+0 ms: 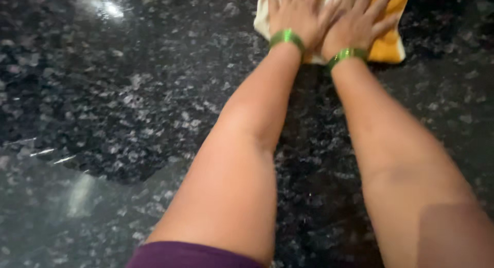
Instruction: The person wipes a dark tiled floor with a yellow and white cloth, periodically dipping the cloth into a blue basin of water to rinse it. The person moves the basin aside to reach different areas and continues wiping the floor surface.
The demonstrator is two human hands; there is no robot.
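Grip: left hand (297,13) flat, fingers spread | right hand (357,21) flat | both pressing yellow-and-white cloth (389,44)

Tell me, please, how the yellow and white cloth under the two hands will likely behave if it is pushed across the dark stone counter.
The cloth looks soft and floppy, so it would probably bunch unless pressed flat, as the left hand and right hand press it. The speckled counter shines, so it likely slides easily. It seems light and not fragile.
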